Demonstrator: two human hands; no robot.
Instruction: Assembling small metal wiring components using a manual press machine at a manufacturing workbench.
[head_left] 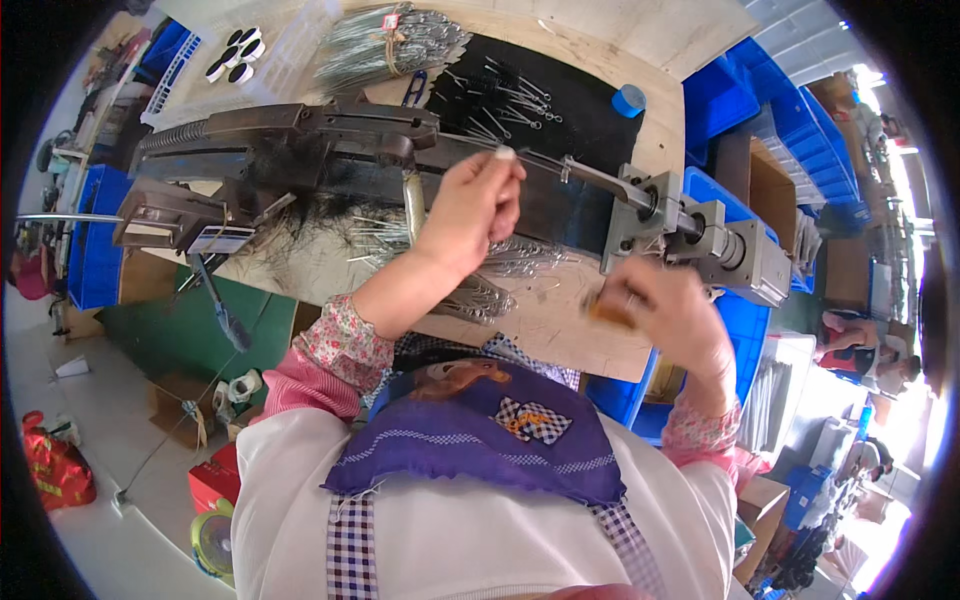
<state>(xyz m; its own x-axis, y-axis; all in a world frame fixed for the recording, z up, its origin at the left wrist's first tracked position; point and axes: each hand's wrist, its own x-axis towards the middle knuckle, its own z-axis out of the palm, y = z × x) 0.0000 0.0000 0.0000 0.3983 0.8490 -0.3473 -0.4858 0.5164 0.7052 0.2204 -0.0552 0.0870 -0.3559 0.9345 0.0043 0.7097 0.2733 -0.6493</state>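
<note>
My left hand (478, 205) is closed over the dark metal bench device (330, 140), thumb and fingers pinched together. A white cover shows on one fingertip, beside a thin metal rod (545, 160) that runs toward the motor-like spindle unit (690, 225). What the pinch holds is too small to make out. Blurred by motion, my right hand (672, 310) is nearest the spindle unit, at the bench's right front. A brownish-orange object (612, 310) shows at its curled fingers; its kind is unclear. Bundles of looped wire pins (520, 258) lie beneath my left wrist.
Loose wire pins (515, 100) are scattered on a black mat (590, 85), near a round blue-topped container (628, 100). A large tied wire bundle (390, 50) and a white basket (285, 60) stand at the back left. Blue bins (720, 90) flank the right side.
</note>
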